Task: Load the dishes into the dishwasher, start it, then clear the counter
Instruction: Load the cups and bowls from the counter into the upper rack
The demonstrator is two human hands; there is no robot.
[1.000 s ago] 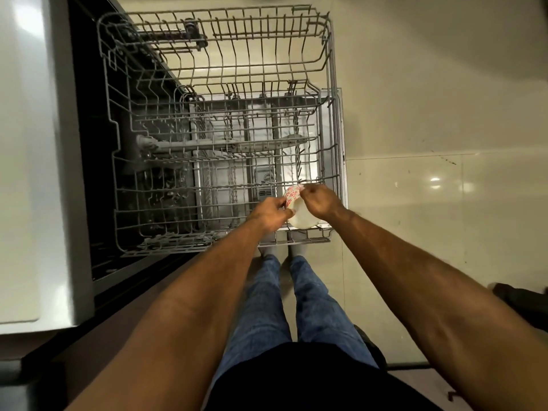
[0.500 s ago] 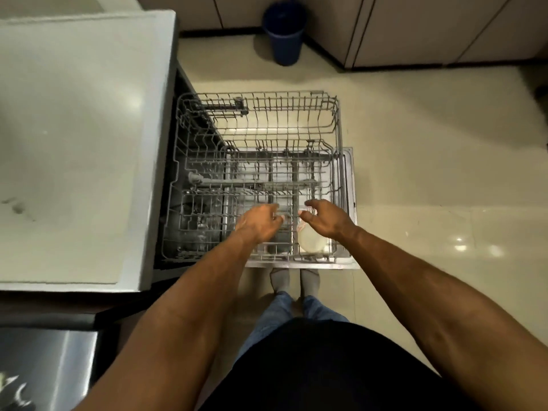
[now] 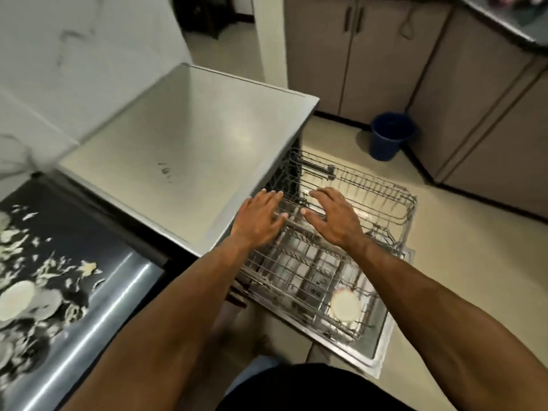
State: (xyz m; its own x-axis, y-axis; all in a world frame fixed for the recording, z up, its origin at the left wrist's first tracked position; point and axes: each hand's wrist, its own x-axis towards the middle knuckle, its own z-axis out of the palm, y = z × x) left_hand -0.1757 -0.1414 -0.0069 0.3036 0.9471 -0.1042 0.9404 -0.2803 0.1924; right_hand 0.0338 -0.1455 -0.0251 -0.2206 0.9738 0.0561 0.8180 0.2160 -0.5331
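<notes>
The dishwasher (image 3: 189,161) stands open with its wire racks pulled out over the lowered door (image 3: 382,348). A small white cup (image 3: 345,305) with a red pattern sits in the near right corner of the rack (image 3: 385,203). My left hand (image 3: 259,219) hovers with fingers spread over the rack's left edge, holding nothing. Beside it, my right hand (image 3: 333,219) is raised above the rack with straight, spread fingers, also holding nothing.
A blue bucket (image 3: 391,136) stands on the floor by the beige cabinets (image 3: 385,54) at the back. A dark appliance top with a floral print (image 3: 59,277) lies to the left. Tiled floor (image 3: 474,277) stretches to the right of the rack.
Both hands let go of the cup, which stays in the rack's corner. They rose and moved away from it. My view swung up and left, showing the dishwasher top and cabinets.
</notes>
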